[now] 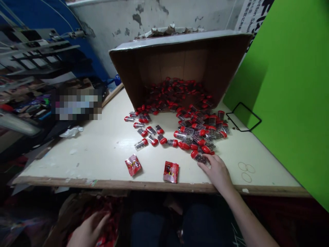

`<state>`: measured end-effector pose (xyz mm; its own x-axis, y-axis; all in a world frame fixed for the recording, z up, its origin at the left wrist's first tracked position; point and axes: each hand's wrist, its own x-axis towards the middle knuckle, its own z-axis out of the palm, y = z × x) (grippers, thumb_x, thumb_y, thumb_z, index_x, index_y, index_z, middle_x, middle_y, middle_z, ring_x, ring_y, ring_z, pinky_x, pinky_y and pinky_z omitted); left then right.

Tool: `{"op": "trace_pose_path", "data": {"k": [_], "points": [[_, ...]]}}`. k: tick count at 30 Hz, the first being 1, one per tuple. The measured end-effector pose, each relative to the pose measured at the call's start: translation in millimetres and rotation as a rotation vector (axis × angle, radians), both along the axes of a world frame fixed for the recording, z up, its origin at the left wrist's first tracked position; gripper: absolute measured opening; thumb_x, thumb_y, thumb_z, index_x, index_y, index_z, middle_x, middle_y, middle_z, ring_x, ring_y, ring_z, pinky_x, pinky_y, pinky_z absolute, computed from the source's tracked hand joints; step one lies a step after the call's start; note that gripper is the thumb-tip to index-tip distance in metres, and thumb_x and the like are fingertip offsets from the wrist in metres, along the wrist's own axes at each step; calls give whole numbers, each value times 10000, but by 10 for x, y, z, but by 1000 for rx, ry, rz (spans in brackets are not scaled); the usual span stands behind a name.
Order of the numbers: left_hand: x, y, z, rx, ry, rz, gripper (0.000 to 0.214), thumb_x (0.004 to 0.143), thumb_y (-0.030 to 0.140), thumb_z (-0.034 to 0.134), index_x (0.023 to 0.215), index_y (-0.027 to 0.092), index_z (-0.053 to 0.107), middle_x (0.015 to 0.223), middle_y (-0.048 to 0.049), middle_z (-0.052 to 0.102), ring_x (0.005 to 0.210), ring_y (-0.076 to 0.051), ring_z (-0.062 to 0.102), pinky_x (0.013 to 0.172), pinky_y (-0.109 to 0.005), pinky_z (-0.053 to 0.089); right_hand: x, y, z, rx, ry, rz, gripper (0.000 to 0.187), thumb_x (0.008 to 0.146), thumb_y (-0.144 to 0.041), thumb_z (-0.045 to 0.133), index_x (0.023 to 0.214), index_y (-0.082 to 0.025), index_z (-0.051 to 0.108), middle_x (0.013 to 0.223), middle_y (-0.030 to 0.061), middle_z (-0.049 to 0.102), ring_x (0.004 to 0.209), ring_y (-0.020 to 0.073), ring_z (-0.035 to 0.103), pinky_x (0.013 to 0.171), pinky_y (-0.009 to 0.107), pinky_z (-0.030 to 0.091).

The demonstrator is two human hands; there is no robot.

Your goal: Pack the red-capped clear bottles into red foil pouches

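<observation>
Red-capped tube (197,156), clear and filled with dark beads, at the front of a loose pile of matching tubes (197,130) on a pale table (84,151), right of centre. A person's right hand (218,173) has thumb and fingertips closed on its lower right end, the red cap pointing left, away from the hand. Behind the pile, a cardboard box (169,61) lies on its side, its open mouth facing the person, with more tubes spilling out. Near the table's front edge lie two square red packets, one at left (133,165) and one at right (171,172), well apart. Below the table, the blurred left hand (89,230) is among red packets (109,223); whether it grips any cannot be told.
</observation>
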<state>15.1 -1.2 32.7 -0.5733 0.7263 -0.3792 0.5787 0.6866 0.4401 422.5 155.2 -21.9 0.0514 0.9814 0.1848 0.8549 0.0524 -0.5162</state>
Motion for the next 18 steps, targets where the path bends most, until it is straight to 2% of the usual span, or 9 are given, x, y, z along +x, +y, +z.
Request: {"op": "trace_pose_path", "data": {"k": [2, 3, 6, 8, 11, 18], "points": [[411, 320, 26, 172, -228, -141, 227, 656, 471, 634, 710, 258, 690, 776, -37, 726, 798, -282, 637, 716, -306, 440, -24, -2, 25, -40, 43, 3, 296, 739, -384, 629, 969, -199, 656, 864, 67, 595, 728, 220, 582, 694, 334, 460], [651, 492, 28, 268, -268, -190, 249, 687, 480, 618, 730, 243, 682, 759, -38, 713, 762, -260, 624, 696, -289, 428, -36, -19, 45, -47, 50, 9, 274, 748, -385, 619, 946, -199, 658, 840, 54, 593, 670, 196, 579, 670, 320, 463], [1311, 955, -25, 434, -234, -231, 252, 658, 474, 668, 697, 227, 629, 605, -17, 620, 597, -204, 546, 580, -261, 348, -90, -125, 111, -53, 116, 16, 259, 790, -405, 576, 917, -190, 644, 823, 42, 601, 612, 167, 573, 634, 294, 466], [1586, 1158, -99, 472, -223, -217, 247, 608, 434, 723, 674, 230, 600, 585, -6, 585, 574, -189, 506, 545, -252, 283, -144, -222, 146, -80, 214, 6, 279, 804, -435, 562, 917, -190, 633, 821, 43, 610, 626, 172, 576, 618, 286, 466], [1715, 1286, -203, 472, -242, -203, 217, 616, 356, 728, 586, 226, 557, 570, -2, 559, 567, -174, 473, 546, -253, 232, -270, -345, 190, -130, 356, 11, 289, 808, -448, 564, 923, -192, 628, 812, 44, 617, 639, 179, 574, 615, 284, 464], [1583, 1278, -206, 456, -340, -190, 222, 664, 332, 678, 505, 210, 583, 475, 3, 536, 507, -154, 439, 540, -267, 243, -725, -367, 266, -133, 500, 82, 251, 810, -400, 569, 872, -170, 646, 754, 48, 610, 602, 171, 549, 572, 263, 449]]}}
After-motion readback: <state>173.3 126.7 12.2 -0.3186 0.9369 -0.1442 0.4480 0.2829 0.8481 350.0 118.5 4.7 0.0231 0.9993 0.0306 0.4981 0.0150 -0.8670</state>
